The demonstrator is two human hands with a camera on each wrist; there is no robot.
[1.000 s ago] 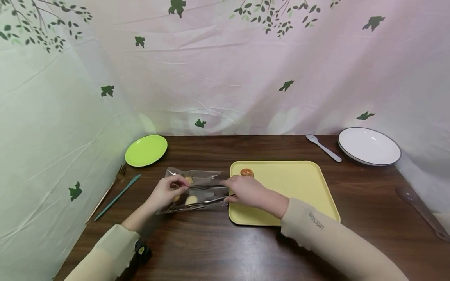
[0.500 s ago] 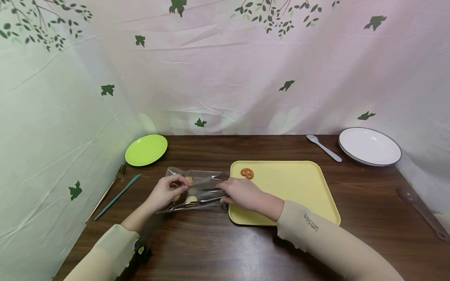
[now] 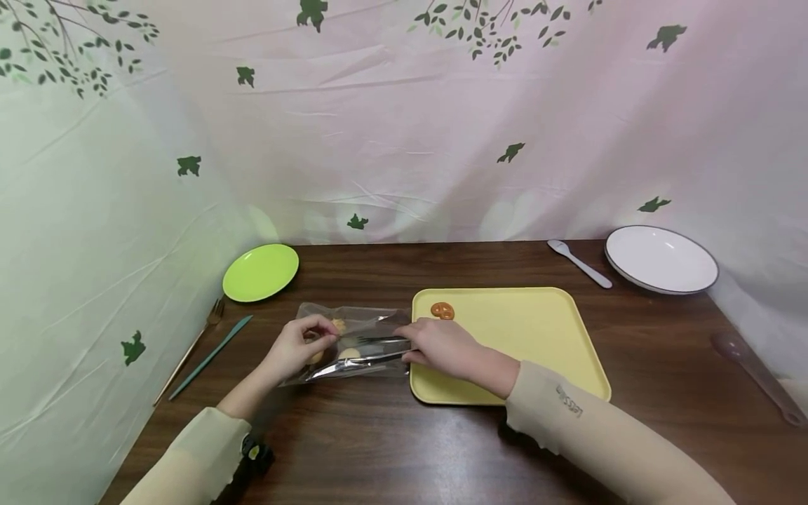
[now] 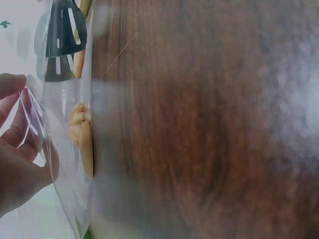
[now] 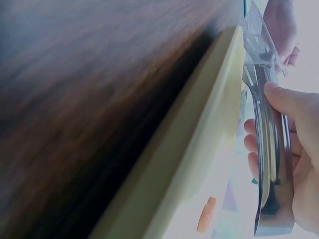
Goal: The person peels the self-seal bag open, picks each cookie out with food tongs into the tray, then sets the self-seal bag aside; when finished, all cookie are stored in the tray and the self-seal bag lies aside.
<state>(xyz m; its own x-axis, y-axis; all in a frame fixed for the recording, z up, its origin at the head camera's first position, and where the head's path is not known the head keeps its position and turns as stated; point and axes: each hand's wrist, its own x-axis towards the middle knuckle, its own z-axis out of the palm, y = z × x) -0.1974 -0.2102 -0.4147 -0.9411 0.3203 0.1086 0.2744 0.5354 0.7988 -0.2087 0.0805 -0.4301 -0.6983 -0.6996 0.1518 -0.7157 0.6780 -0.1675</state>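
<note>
My left hand [image 3: 303, 347] pinches the upper film of a clear plastic bag [image 3: 379, 317], lifting it into a fold. Several cookies lie inside, among them a pale round cookie [image 3: 349, 353]; a ridged cookie [image 4: 78, 122] shows in the left wrist view. My right hand [image 3: 445, 344], at the bag's right end, grips metal food tongs [image 5: 280, 219] with thumb on one arm and fingers around the other. Their dark slotted heads [image 4: 67, 30] are within the bag, spread apart near a stick-shaped biscuit [image 4: 78, 62]. Clear film partly blurs the contents.
A yellow tray [image 3: 524, 344] lies under my right forearm, a pretzel-shaped cookie [image 3: 442, 311] in its far left corner. Left stand a green plate [image 3: 260, 273], fork [image 3: 215, 313] and teal knife [image 3: 211, 356]. Right are a white plate [image 3: 661, 259], pale spreader [image 3: 579, 264] and brown spoon [image 3: 757, 379].
The right hand with the tongs went slightly left, then came back right. The pale cookie has shifted a little to the right. My left hand keeps its pinch in place.
</note>
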